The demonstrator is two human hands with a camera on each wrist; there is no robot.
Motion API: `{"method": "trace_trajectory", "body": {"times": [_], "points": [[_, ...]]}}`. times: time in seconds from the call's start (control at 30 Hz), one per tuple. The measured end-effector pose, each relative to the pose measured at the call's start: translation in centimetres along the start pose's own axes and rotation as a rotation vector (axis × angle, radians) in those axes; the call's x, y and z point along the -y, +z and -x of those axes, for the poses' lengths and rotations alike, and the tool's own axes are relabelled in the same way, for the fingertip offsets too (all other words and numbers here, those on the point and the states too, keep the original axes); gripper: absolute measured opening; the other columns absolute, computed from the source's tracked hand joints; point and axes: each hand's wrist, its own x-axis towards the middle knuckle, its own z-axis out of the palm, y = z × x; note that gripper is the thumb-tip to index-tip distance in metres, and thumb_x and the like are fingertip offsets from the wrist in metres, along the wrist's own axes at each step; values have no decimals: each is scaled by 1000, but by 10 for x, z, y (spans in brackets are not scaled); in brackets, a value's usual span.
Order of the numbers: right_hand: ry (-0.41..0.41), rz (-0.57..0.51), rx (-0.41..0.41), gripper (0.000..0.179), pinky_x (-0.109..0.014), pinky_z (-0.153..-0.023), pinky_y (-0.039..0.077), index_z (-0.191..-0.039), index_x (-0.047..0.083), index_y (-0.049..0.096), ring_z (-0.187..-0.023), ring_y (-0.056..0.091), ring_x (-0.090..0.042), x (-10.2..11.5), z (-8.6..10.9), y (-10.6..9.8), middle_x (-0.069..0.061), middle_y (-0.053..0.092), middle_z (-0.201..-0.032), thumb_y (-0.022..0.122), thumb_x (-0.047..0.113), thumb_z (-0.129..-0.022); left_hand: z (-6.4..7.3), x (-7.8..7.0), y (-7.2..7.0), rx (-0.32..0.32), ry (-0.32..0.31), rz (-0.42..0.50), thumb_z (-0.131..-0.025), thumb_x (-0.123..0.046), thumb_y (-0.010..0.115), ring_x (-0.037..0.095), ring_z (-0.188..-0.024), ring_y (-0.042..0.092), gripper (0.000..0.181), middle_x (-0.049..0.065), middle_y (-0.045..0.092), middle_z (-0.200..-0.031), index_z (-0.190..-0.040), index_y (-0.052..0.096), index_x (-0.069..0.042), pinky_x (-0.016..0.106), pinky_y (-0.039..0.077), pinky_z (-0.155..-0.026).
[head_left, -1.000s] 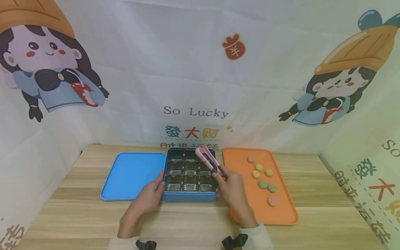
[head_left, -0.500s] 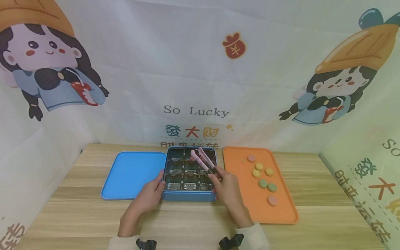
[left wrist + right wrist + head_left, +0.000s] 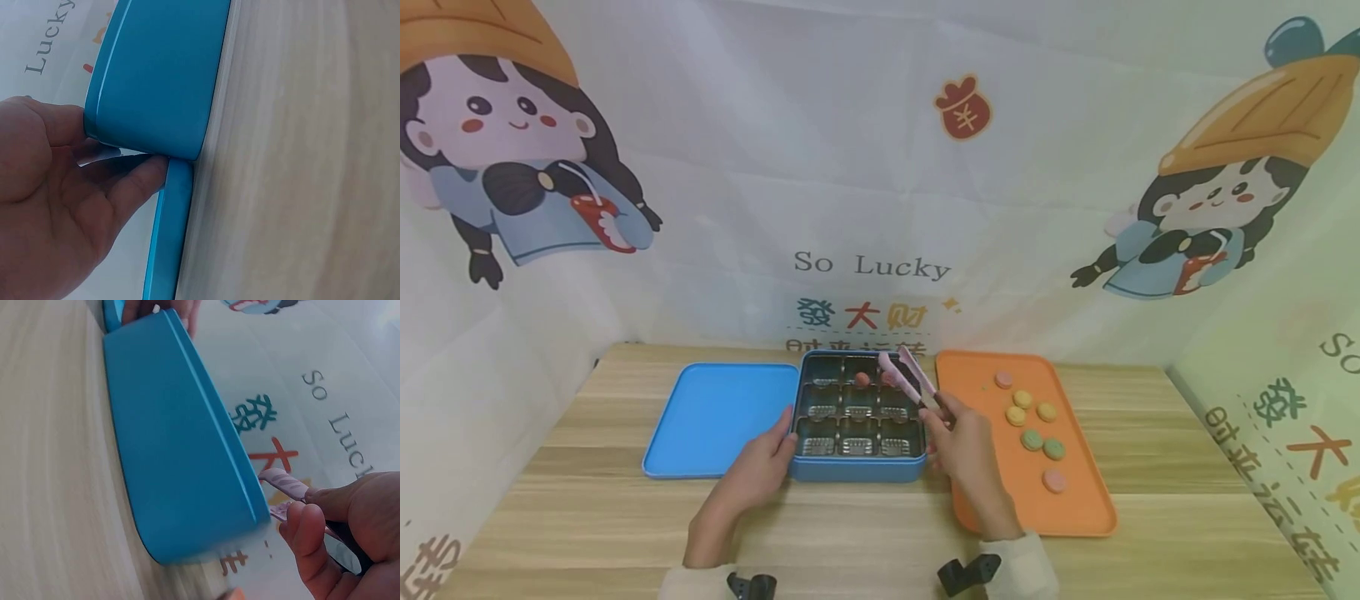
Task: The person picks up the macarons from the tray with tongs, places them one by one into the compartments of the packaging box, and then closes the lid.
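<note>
A blue box stands on the table with a clear-walled insert of small compartments in it. At its left side my left hand holds the rim and wall between thumb and fingers. My right hand grips a pair of pink tongs with dark handles, tips spread over the back right of the box. In the back middle compartment lies a reddish-pink macaron. Another pink patch shows by the tong tips, partly hidden. The box's blue wall fills much of the right wrist view.
An orange tray to the right carries several macarons, among them yellow ones, green ones and pink ones. Left of the box lies a flat blue lid. A printed cloth hangs behind the table.
The tongs went left over the back middle compartment, then back to the right with tips wider apart. A pink macaron now shows in that compartment. My left hand stays at the box.
</note>
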Motion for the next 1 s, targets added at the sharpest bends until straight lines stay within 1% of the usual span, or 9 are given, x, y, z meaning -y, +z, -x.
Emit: {"method": "trace_trajectory", "body": {"times": [0.1, 0.23, 0.4, 0.53, 0.67, 0.73, 0.8, 0.9, 1.0], "points": [[19, -11, -18, 41, -26, -37, 49, -132, -4, 59, -46, 60, -17, -4, -4, -9, -16, 69, -85, 66, 12, -95, -1, 0, 0, 3, -1, 8, -108, -16, 32, 40, -146, 22, 55, 26, 21, -159, -154, 14, 9, 55, 26, -118], [42, 8, -52, 41, -25, -37, 49, -132, -6, 57, -41, 55, -10, -11, -9, -23, -20, 68, -83, 64, 13, -97, -2, 0, 0, 5, 1, 13, -108, -16, 31, 40, -147, 21, 55, 26, 20, -159, -154, 13, 10, 54, 25, -118], [73, 56, -90, 47, -24, -39, 51, -137, -11, 51, -42, 57, -8, -18, -13, -40, -26, 70, -98, 63, 13, -97, -1, 0, 0, 8, 3, 17, -108, -15, 32, 40, -147, 21, 55, 27, 20, -159, -153, 14, 10, 55, 24, -118], [100, 88, -93, 50, -24, -42, 54, -140, -13, 46, -46, 60, -8, -26, -15, -52, -30, 69, -103, 60, 12, -99, -1, 0, 1, 6, 2, 18, -108, -15, 33, 41, -147, 21, 55, 27, 21, -158, -153, 14, 10, 55, 25, -118], [131, 98, -103, 49, -27, -44, 56, -140, -13, 44, -44, 61, -9, -32, -15, -61, -32, 69, -105, 58, 11, -99, 0, -1, 0, 2, 3, 15, -108, -14, 33, 41, -146, 21, 55, 28, 21, -158, -153, 14, 11, 56, 26, -117], [148, 125, -114, 45, -28, -44, 56, -137, -11, 48, -42, 60, -8, -33, -15, -64, -29, 70, -98, 57, 11, -99, 0, -1, 0, 4, -3, 16, -108, -15, 33, 40, -147, 21, 55, 27, 21, -158, -153, 14, 11, 55, 25, -118], [150, 169, -122, 40, -27, -43, 55, -132, -10, 53, -41, 59, -8, -34, -15, -66, -25, 72, -87, 57, 12, -99, 0, -1, 0, 4, -1, 18, -108, -14, 33, 41, -146, 21, 55, 28, 21, -158, -153, 14, 11, 55, 26, -117], [157, 226, -127, 34, -25, -42, 53, -124, -8, 56, -40, 59, -7, -36, -14, -68, -17, 71, -72, 58, 13, -99, 1, -2, 0, 8, -2, 17, -108, -15, 33, 41, -146, 21, 55, 28, 21, -158, -153, 14, 11, 56, 26, -117], [166, 257, -129, 35, -24, -43, 51, -125, -9, 56, -39, 59, -8, -38, -14, -69, -12, 70, -66, 58, 15, -98, 1, -2, 0, 4, 4, 13, -108, -14, 33, 42, -146, 22, 55, 28, 21, -158, -153, 15, 11, 56, 26, -117]]}}
